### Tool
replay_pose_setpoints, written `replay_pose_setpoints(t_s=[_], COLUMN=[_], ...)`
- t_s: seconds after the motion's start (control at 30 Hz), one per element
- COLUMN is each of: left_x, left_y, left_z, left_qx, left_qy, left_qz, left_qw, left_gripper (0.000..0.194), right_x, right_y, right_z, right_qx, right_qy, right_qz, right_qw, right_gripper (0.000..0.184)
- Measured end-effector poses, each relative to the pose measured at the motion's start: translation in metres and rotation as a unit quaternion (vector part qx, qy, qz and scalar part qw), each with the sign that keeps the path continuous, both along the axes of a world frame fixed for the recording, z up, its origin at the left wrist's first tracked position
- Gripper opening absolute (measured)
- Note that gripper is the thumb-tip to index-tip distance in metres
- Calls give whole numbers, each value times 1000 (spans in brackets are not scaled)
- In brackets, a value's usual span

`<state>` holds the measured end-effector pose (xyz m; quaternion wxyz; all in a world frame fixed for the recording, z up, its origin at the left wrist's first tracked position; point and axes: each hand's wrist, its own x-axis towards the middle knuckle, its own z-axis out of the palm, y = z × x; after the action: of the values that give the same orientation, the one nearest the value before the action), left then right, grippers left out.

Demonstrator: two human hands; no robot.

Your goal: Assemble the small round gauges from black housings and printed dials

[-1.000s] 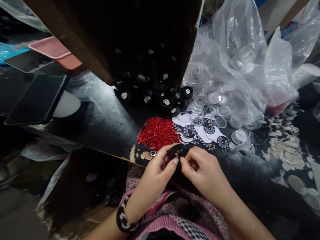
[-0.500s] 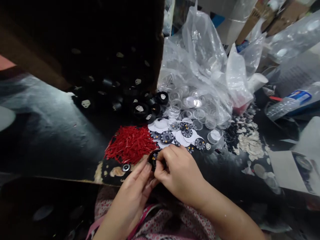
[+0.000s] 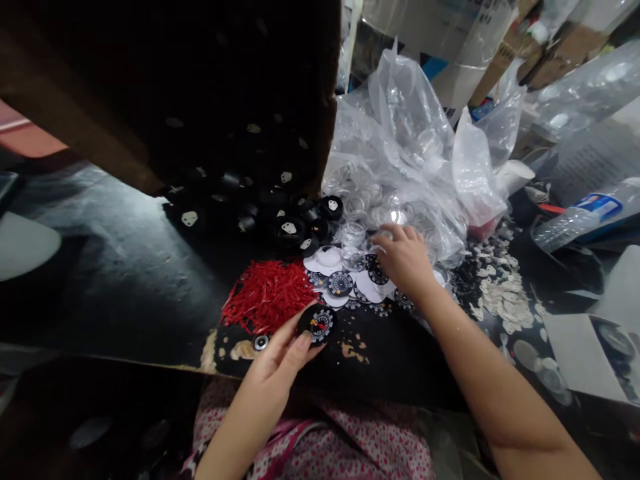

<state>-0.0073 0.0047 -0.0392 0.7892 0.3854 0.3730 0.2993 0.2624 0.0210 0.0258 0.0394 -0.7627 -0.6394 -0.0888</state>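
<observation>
Left hand [image 3: 280,360] holds the black dial piece [image 3: 325,331], face up, over the near side of the desk [image 3: 150,313]. Right hand [image 3: 404,261] at clear covers [image 3: 353,235] (grip unclear; cannot tell). Step, judged: cover selection; calls for separating one.

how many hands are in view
2: the left hand holds a black dial casing near the pile of red pieces; the right hand is at the clear rings.

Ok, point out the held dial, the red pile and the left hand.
Held dial [image 3: 321,325], head view: its printed face.
Red pile [image 3: 270,295], head view: heap's middle.
Left hand [image 3: 278,365], head view: mid-hand, below the thumb.
</observation>
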Motion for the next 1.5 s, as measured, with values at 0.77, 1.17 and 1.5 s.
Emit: replay_pose_setpoints(t_s=[0.77, 1.17, 1.5], left_x=[11, 11, 9], left_y=[-2, -8, -14], left_z=[24, 23, 28], left_qx=[86, 169, 307], left_qy=[9, 54, 117], left_qz=[-74, -99, -165], left_qw=[994, 979, 930], left_gripper=[38, 36, 30], right_x=[-125, -123, -123], right_y=[-52, -52, -77], right_z=[9, -3, -4], right_qx=[39, 72, 61], right_qy=[227, 236, 194], right_qz=[17, 37, 51], right_qw=[973, 968, 978], right_gripper=[58, 52, 53])
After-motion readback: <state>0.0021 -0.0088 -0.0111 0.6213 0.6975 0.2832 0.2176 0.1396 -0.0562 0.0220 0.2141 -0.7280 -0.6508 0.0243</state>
